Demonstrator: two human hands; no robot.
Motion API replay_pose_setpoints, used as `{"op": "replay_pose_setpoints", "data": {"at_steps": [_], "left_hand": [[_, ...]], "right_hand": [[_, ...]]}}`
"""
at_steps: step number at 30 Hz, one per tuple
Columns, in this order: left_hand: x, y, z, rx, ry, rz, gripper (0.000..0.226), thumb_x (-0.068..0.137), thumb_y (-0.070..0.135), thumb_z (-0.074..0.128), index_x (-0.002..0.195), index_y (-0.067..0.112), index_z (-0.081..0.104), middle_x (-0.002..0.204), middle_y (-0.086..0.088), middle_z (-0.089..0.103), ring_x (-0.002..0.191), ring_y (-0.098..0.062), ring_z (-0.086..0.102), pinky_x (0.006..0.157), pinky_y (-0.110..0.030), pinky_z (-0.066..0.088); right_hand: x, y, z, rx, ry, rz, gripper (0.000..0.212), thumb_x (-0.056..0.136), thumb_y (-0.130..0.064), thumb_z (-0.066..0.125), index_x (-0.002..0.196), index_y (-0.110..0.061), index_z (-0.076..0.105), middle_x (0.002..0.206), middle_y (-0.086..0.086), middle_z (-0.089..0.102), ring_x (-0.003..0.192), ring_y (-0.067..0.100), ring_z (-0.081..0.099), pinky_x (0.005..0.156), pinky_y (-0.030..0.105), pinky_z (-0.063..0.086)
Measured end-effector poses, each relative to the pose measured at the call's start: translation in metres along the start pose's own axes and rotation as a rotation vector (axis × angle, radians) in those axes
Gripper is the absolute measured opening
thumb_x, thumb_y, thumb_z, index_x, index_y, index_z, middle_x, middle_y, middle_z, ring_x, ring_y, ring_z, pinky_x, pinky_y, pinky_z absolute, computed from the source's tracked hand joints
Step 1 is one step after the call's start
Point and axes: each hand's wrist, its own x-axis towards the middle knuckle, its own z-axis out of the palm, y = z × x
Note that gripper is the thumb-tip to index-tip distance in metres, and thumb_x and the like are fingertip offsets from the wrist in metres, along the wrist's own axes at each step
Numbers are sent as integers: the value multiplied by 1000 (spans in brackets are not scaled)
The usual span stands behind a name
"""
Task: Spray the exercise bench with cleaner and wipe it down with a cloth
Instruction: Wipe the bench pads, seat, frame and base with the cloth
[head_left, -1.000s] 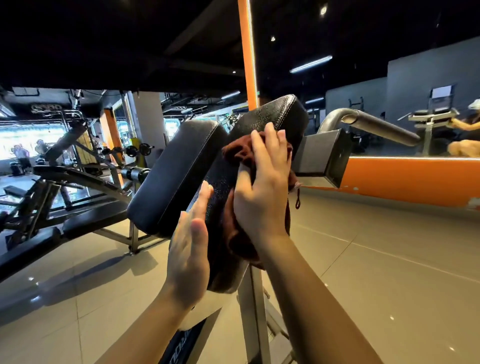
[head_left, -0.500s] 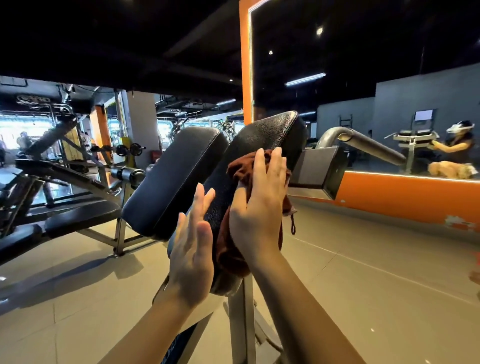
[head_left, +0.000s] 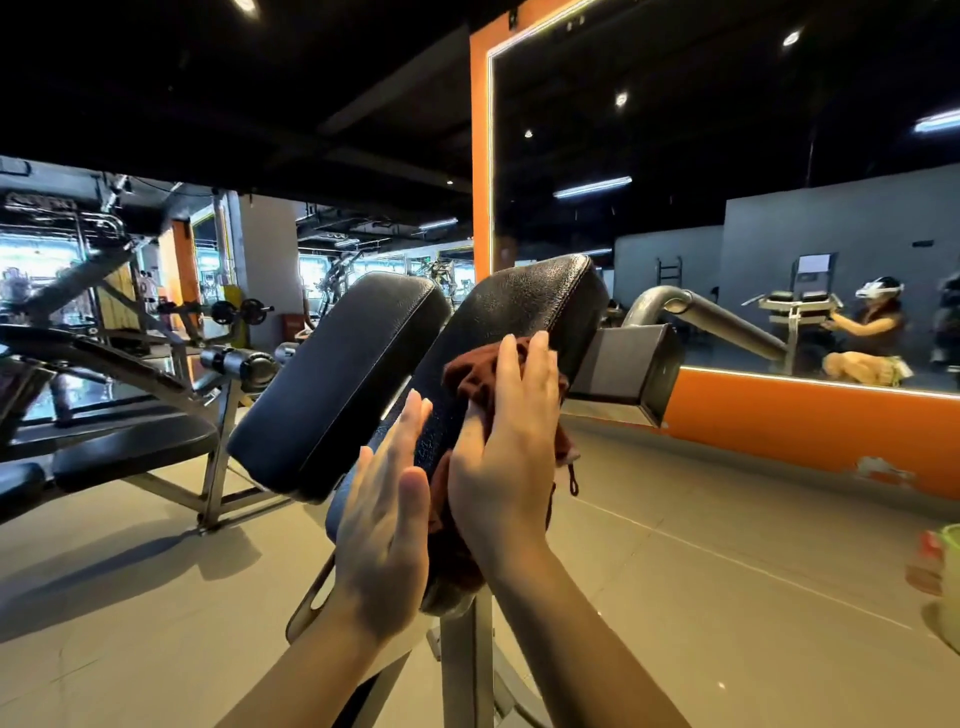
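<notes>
- The right hand is raised in front of the camera, forearm rising from the lower edge, with straight fingers laid flat and pointing up the slope.
- A dark red-brown cloth is pressed under that palm against the right pad of the exercise bench; crumpled folds show above and below the hand, and a small loop hangs at its right edge.
- The left hand is held edge-on beside it, fingers straight and together, fingertips laid against the right pad's left edge; nothing is gripped.
- Both pads are seen as black, grained, stitched upholstery with rounded corners, tilted steeply; the left pad lies just beside the right.
- A square grey steel tube is seen projecting from behind the right pad.
- A blurred green and red object is seen at the right edge on the tiled floor; it cannot be identified.
</notes>
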Motion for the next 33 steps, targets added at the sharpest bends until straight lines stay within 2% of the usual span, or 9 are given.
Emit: {"op": "replay_pose_setpoints", "data": {"at_steps": [4,8,12,15,22,25,28,30,33], "left_hand": [[-2,1,-2,-4,-1,-10,55,78,86,4,132,75,4,147,43,19,143,5,18,120,-52,13],[-1,-3,1,26,8,21,54,79,85,-1,132,76,1,146,46,14,140,14,12,118,-34,2],[7,-7,1,-22,44,32,56,78,86,1,133,75,4,148,42,17,141,10,15,118,-35,6],[5,-8,1,22,23,40,58,80,84,0,137,70,4,148,44,15,142,10,14,115,-29,9],[0,-7,-3,120,-6,47,56,85,79,-1,140,66,4,146,47,9,141,13,7,113,-13,-12],[-3,-4,-6,213,-17,71,55,88,75,-1,141,62,4,148,39,6,140,15,2,116,-18,-12],[-10,1,-1,337,-44,97,52,90,73,2,141,63,-1,153,32,5,143,10,1,119,-31,-4],[-14,3,8,391,16,148,53,96,67,7,147,54,7,156,19,19,145,1,10,119,-43,10],[-12,1,10,426,106,170,53,101,57,13,148,35,24,152,5,36,143,-14,26,111,-57,29]], "right_hand": [[12,3,-1,20,1,7,63,92,-21,34,154,-17,21,164,1,5,149,9,-7,123,32,-2],[81,17,-10,38,57,40,58,100,-13,40,154,-13,20,163,8,8,151,17,0,123,34,0],[118,23,-15,16,58,96,62,100,-20,45,155,-17,18,164,5,8,151,18,1,123,38,2],[97,20,-15,-32,-1,75,71,95,-26,54,155,-21,16,164,4,3,150,20,-1,123,42,6],[-8,1,-7,77,-67,37,59,94,-32,36,152,-22,29,163,-7,7,149,5,-3,122,28,1],[-13,2,-35,111,-135,-27,53,92,-21,40,144,-12,44,160,0,24,147,9,15,121,27,15],[25,14,-82,-111,23,-274,45,95,-19,40,135,0,51,153,14,35,144,24,28,119,33,28],[70,19,-114,-286,62,-267,44,95,-20,43,131,0,55,149,16,40,141,29,33,117,39,30],[112,29,-131,-554,-263,-203,31,98,-17,47,121,-4,62,135,11,55,125,23,45,108,28,30]]}}
